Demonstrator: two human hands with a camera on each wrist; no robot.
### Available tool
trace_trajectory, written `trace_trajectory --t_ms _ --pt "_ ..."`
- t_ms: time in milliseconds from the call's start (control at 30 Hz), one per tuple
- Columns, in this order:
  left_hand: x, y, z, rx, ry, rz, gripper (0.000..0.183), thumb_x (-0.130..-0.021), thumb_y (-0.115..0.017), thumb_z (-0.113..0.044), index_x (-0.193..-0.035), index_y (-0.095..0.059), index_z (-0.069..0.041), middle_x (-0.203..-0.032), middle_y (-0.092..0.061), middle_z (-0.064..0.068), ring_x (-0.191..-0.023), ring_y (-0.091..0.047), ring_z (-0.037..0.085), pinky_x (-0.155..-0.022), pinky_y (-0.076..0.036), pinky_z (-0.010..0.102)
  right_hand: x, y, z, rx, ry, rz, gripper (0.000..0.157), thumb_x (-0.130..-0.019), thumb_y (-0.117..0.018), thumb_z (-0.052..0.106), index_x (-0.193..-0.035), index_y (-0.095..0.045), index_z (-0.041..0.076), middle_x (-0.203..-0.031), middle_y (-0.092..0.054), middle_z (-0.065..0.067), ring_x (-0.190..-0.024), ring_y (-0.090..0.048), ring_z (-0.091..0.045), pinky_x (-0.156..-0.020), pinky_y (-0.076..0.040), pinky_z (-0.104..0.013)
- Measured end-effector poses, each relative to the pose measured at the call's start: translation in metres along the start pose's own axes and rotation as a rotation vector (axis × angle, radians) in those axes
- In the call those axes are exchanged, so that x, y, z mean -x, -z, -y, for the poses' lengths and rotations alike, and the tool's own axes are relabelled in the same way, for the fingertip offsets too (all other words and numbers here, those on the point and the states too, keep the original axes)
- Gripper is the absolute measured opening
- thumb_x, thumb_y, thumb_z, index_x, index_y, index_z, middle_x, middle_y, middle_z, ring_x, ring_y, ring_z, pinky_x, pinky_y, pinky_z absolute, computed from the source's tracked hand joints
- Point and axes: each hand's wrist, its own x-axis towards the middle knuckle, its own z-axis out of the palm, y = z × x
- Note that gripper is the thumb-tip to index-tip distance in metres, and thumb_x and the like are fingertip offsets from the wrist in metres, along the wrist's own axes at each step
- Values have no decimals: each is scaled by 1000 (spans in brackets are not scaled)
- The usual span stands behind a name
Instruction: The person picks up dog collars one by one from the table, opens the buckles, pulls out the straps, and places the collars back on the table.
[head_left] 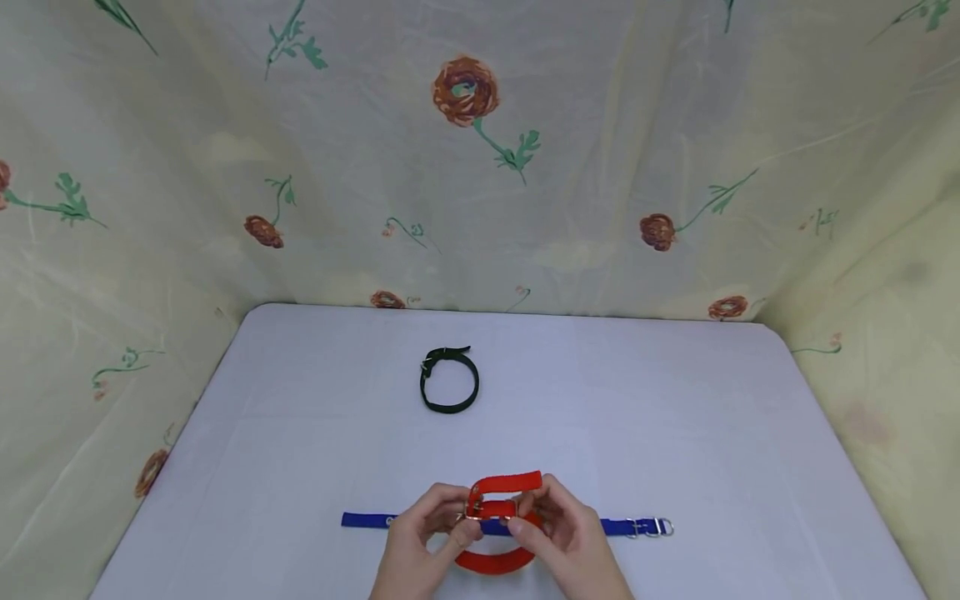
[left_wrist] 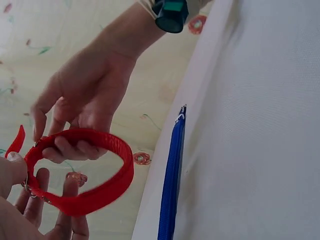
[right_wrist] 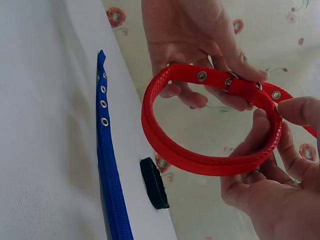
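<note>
A red collar (head_left: 495, 565), bent into a loop, is held up between both hands. My left hand (head_left: 423, 542) pinches it at the metal buckle, thumb in front. On the other side my right hand (head_left: 570, 542) pinches the strap by the metal ring. The strap's loose end sticks out above the buckle. In the right wrist view the red collar (right_wrist: 200, 162) shows metal eyelets along its band. Beneath the hands a blue collar (head_left: 367, 520) lies stretched out flat, its middle partly hidden; its buckle and rings are at the right end.
A black collar (head_left: 450, 408), closed in a ring, lies farther back on the white-covered table (head_left: 675, 417). Flower-printed cloth (head_left: 570, 242) hangs around the back and sides of the table. A dark device (left_wrist: 170, 17) is strapped at the right wrist.
</note>
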Motion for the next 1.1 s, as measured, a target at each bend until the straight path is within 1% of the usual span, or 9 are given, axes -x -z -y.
trace_trajectory --t_ms 100,167,300,400,533,633,733,867,1100 --pt "1 1 -1 37 8 -16 43 -102 -72 -40 -132 -70 -10 -114 -81 10 -97 -76 15 -93 -61 27 1 -1 1 92 53 -12 23 -104 -73 21 -122 -66 9 -114 -73 -4 -114 -70 -14 -105 -56 -21" --pt "1 1 -1 43 6 -23 42 -101 -73 -39 -131 -72 -10 -114 -81 11 -95 -75 15 -89 -60 23 2 -2 2 155 91 -27 16 -104 -73 22 -118 -69 14 -114 -77 0 -113 -72 -13 -107 -56 -28" --pt "1 1 -2 -4 -17 -47 36 -99 -77 -40 -125 -77 -15 -109 -83 5 -91 -74 10 -86 -58 21 4 -6 4 220 123 -82 14 -100 -78 25 -111 -72 21 -110 -78 7 -106 -73 -11 -101 -60 -35" --pt "2 1 -3 -70 -83 -66 29 -98 -79 -39 -119 -80 -19 -106 -84 0 -90 -73 6 -85 -57 22 4 -8 4 255 151 -112 15 -97 -81 26 -107 -72 23 -104 -75 8 -100 -72 -9 -93 -62 -30" --pt "4 -1 -1 -182 -225 -88 25 -97 -80 -39 -114 -81 -22 -104 -84 -5 -91 -73 2 -84 -58 21 2 -11 1 290 191 -112 8 -98 -79 24 -100 -72 24 -94 -73 9 -90 -70 -7 -83 -59 -24" --pt "5 -2 1 -292 -336 -106 26 -96 -79 -43 -114 -81 -23 -104 -84 -7 -91 -74 2 -82 -59 21 1 -13 -1 294 169 -68 6 -101 -76 27 -96 -73 24 -89 -72 8 -88 -66 -7 -80 -56 -23" --pt "6 -3 2 -393 -409 -133 28 -97 -76 -46 -114 -81 -24 -102 -84 -9 -89 -73 0 -79 -58 21 1 -15 -1 292 120 -21 12 -103 -73 31 -97 -74 21 -90 -71 4 -90 -64 -8 -80 -54 -22" --pt "7 -4 2 -459 -445 -157 30 -97 -74 -48 -114 -82 -24 -99 -83 -11 -85 -66 -4 -76 -55 20 0 -16 -1 295 104 4 18 -104 -72 33 -96 -73 18 -88 -70 3 -89 -62 -7 -80 -51 -22" --pt "8 -6 3 -473 -468 -156 28 -97 -76 -47 -114 -80 -24 -97 -83 -11 -82 -63 -6 -72 -54 19 -2 -14 -5 301 220 -33 18 -106 -69 23 -89 -71 18 -81 -69 6 -80 -62 -4 -74 -51 -22"
